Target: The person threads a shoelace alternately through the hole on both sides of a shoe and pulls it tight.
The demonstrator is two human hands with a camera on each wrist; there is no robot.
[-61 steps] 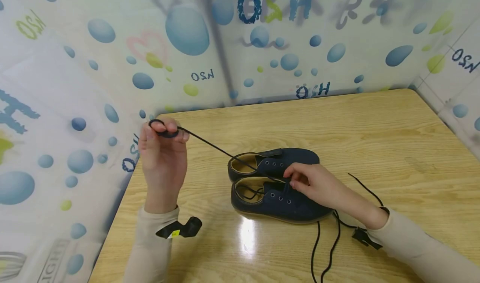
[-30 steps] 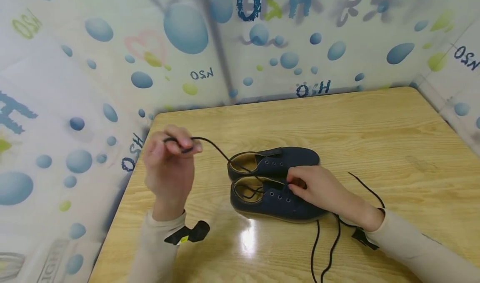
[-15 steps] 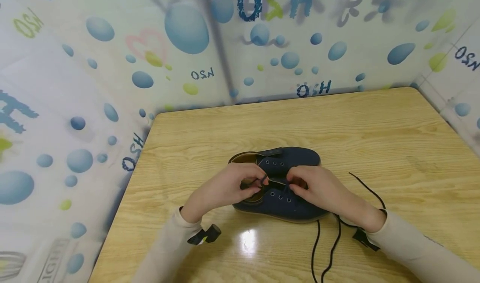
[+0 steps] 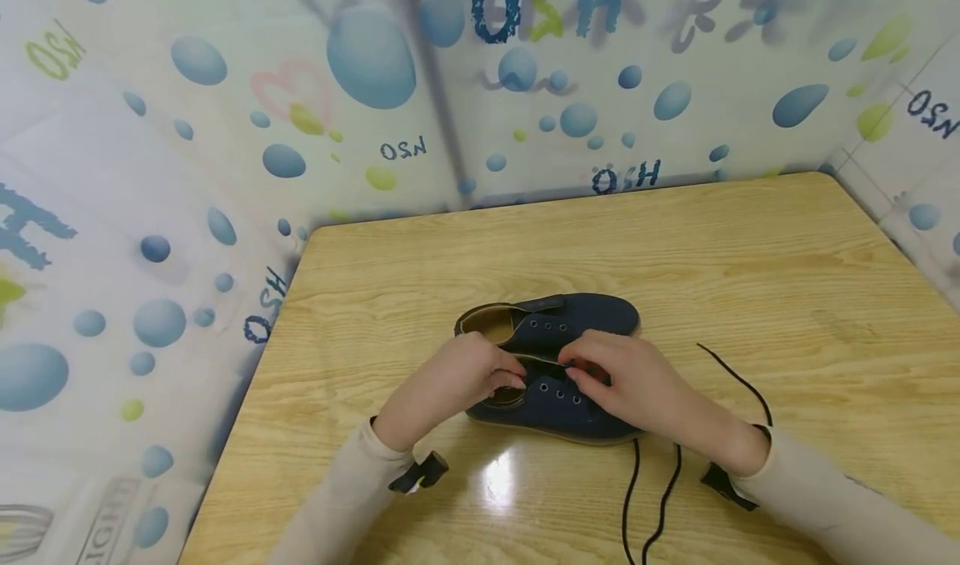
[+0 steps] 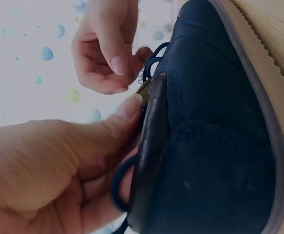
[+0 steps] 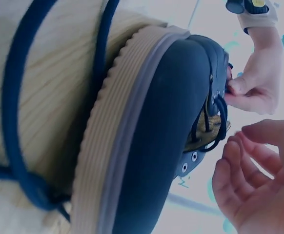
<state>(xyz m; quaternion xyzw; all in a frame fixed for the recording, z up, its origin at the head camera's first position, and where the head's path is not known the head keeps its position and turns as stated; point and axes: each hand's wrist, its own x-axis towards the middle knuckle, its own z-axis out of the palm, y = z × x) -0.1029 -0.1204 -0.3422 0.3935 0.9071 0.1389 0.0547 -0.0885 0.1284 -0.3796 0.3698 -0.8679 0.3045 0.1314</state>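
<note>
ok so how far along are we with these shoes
Partly done: dark lace loops at the opening of the near navy shoe. In hand: the left grip seems to pinch lace there, the right grip close by. Remaining, probably: finishing that, then lacing the far navy shoe, whose visible eyelets look bare.

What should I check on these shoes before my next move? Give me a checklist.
1. Nearer navy-blue, tan-soled shoe upright on the pale wood-grain table: ok.
2. Matching navy-blue farther shoe upright beside it: ok.
3. Thin black cord lace gathered clear: not ok; lengths trail on the table.
4. Farther shoe laced: not ok; no lace shows in its round eyelets.
5. Left hand holding the lace: cannot tell.
6. Right hand pinching anything: cannot tell.
</note>
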